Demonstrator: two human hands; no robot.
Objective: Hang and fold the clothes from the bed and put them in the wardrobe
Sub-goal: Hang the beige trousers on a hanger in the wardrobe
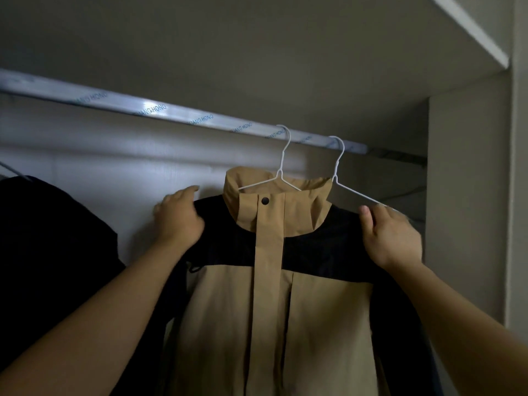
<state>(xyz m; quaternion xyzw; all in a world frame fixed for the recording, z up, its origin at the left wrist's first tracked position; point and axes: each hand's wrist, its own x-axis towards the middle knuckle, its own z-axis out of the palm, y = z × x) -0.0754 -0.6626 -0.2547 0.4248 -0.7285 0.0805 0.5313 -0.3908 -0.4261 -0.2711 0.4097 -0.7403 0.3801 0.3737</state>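
Note:
A tan and black jacket (268, 295) hangs on a white wire hanger (281, 167) hooked over the wardrobe rail (171, 112). My left hand (178, 217) grips the jacket's black left shoulder. On the jacket's right shoulder rests my right hand (391, 234), its fingers closed on the fabric and touching the lower wire of a second white wire hanger (338, 167), which is bare and hooked on the rail just to the right.
A dark garment (51, 252) hangs at the left, close to my left forearm. The wardrobe's side wall (465, 195) stands right of the hangers. A shelf board (471, 30) runs overhead at the upper right.

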